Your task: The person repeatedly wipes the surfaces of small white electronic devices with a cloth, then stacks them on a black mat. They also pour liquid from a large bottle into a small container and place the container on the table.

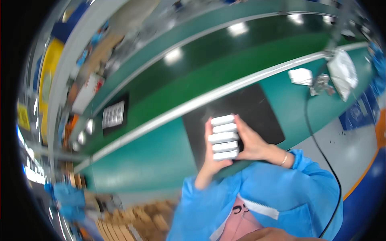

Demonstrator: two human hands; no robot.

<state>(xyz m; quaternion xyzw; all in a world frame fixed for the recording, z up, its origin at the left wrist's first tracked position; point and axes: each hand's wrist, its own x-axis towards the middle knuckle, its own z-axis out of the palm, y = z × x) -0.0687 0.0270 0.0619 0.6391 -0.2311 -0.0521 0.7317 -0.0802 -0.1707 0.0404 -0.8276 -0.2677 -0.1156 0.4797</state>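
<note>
Blue coat sleeves point(309, 180), thin wrist bracelet point(284, 159), pink top point(241, 221)

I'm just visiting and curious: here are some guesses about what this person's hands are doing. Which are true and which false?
1. Both hands hold one stack of small white blocks. True: the left hand is on its left side, the right hand on its right.
2. The stack is held over a black mat. True.
3. The person wears red sleeves. False: the sleeves are blue.
4. The bench is yellow. False: it is green.
5. The right wrist is bare. False: it has a thin bracelet.
6. A black cable runs down at the right. True.
</note>
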